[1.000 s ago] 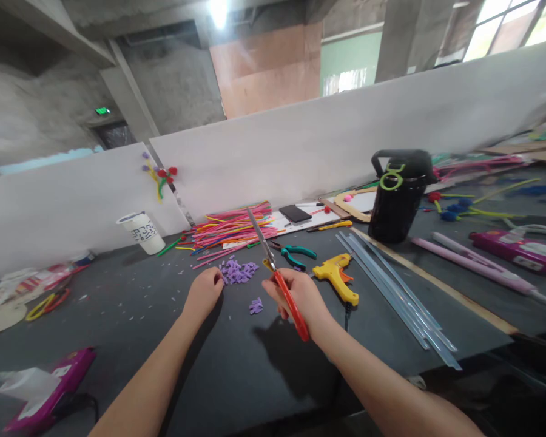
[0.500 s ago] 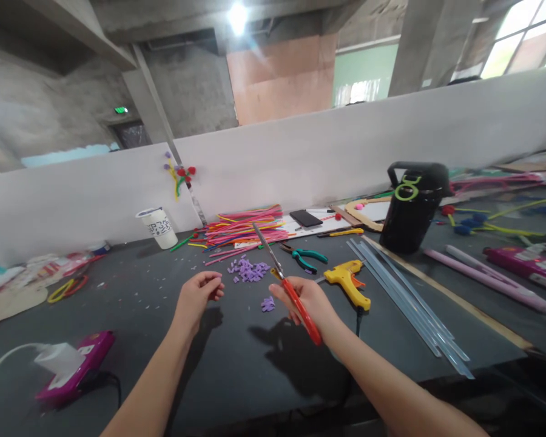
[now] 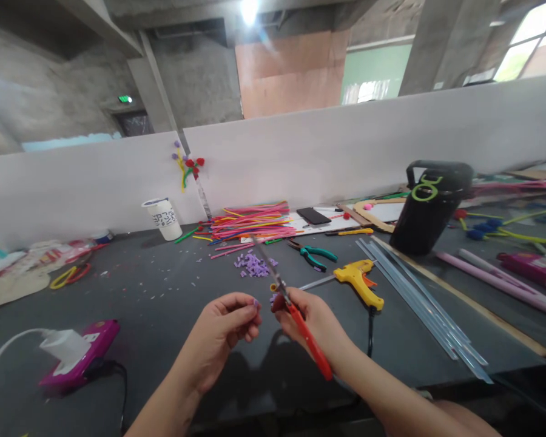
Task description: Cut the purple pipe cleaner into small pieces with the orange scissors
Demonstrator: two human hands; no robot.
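A little purple bit (image 3: 255, 302) is pinched by the left hand (image 3: 225, 325). From it, near three o'clock, the right hand (image 3: 321, 318) holds red scissors (image 3: 308, 340). At twelve o'clock, a pile of purple pieces (image 3: 255, 265) lies on the surface (image 3: 150, 309).

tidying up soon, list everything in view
scissors: 1, red-handled, centre
small pieces: many, purple, centre
fuzzy stems: many, mostly pink, rear centre
pliers: 1, teal-handled, centre
glue gun: 1, yellow, right of pliers
sticks: several, clear, right
flask: 1, black, rear right
slab: 1, black, rear centre
cup: 1, white, rear left
power strips: 2, magenta, left and far right
long tool: 1, pink, right
flowers: several, red, purple, rear
partition panels: 2, white, rear
clutter: uncounted, mixed, left and right
table: 1, dark grey, beneath
left grip: 1, bare, pinching one piece
right grip: 1, bare, on scissors
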